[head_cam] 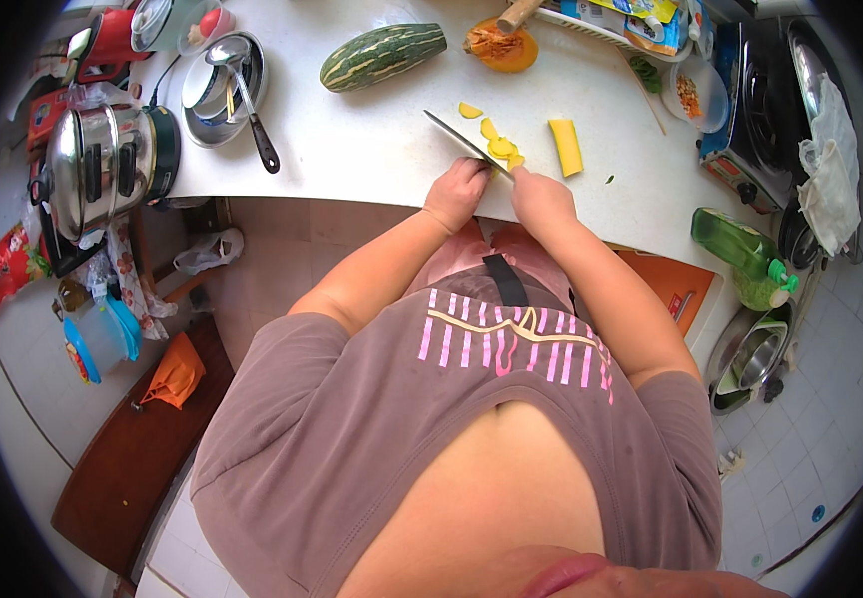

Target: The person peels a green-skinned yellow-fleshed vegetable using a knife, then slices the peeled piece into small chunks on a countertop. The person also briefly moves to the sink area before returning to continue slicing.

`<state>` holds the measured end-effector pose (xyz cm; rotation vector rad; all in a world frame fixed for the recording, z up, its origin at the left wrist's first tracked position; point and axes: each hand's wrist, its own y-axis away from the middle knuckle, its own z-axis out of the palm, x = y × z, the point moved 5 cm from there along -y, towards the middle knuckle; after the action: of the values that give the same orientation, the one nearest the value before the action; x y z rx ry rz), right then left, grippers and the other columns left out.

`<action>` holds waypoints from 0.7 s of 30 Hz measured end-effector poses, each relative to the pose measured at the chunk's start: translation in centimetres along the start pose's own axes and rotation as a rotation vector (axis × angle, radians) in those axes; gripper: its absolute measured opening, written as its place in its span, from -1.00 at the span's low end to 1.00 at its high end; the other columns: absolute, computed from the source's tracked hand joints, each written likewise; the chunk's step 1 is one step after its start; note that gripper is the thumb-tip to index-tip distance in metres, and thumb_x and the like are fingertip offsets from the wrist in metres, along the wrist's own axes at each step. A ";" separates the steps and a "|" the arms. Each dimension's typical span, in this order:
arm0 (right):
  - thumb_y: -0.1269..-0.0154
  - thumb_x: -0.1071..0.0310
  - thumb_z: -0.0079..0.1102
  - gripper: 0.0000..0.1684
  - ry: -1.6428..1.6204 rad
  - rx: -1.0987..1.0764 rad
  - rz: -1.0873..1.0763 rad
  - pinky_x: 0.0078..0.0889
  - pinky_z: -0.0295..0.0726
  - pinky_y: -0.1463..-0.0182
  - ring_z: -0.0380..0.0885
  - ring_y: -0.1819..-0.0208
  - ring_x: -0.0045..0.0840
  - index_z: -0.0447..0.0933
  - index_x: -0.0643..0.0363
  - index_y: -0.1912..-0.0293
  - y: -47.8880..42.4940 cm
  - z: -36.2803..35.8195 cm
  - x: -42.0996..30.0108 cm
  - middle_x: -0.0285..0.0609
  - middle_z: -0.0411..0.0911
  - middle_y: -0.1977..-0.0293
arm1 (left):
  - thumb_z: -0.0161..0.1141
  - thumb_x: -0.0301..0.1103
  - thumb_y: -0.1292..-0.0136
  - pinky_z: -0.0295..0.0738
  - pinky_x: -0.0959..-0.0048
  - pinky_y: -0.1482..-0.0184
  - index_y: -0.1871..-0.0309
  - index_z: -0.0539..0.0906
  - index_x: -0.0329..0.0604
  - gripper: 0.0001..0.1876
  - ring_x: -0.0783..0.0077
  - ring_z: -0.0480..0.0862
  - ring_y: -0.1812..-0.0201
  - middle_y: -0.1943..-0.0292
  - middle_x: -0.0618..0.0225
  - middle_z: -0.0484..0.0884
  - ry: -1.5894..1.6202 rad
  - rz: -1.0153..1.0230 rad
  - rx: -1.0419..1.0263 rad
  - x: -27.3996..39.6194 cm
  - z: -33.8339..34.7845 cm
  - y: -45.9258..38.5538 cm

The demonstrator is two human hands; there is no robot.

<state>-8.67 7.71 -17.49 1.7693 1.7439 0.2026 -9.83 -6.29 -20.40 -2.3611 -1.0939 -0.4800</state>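
My right hand [543, 196] grips the handle of a kitchen knife [463, 140], whose blade points away to the upper left over the white countertop. Beside the blade, the bent fingers of my left hand [460, 188] press on a piece that is mostly hidden, with a bit of yellow showing. Several yellow slices [501, 147] lie just beyond the knife. A thick cut yellow piece [566, 148] rests to their right. Farther back are a striped green squash [384, 57] and a cut orange pumpkin piece [512, 52] with its stringy inside showing.
At left stand a steel steamer pot [106, 168] and metal bowls [233, 134] with a ladle [257, 123]. A white basket [603, 33] of packets is at the back right, near a plastic tub [709, 93] and gas stove [753, 112]. A green bottle [734, 239] lies nearer.
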 end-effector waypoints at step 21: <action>-0.28 0.37 -0.12 -0.73 0.014 -0.008 -0.029 -0.02 0.58 0.20 0.62 0.28 -0.07 0.49 0.14 0.08 -0.2 0.6 -0.3 0.08 0.62 0.34 | 0.20 -0.46 -0.10 0.59 0.41 0.18 0.24 0.64 -0.20 -0.85 0.26 0.60 0.15 0.23 0.29 0.60 -0.014 -0.015 -0.009 -0.3 0.3 0.4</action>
<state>-8.55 7.27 -17.95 1.7399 1.7749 0.2106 -9.68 -6.49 -20.91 -2.3697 -1.1184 -0.4749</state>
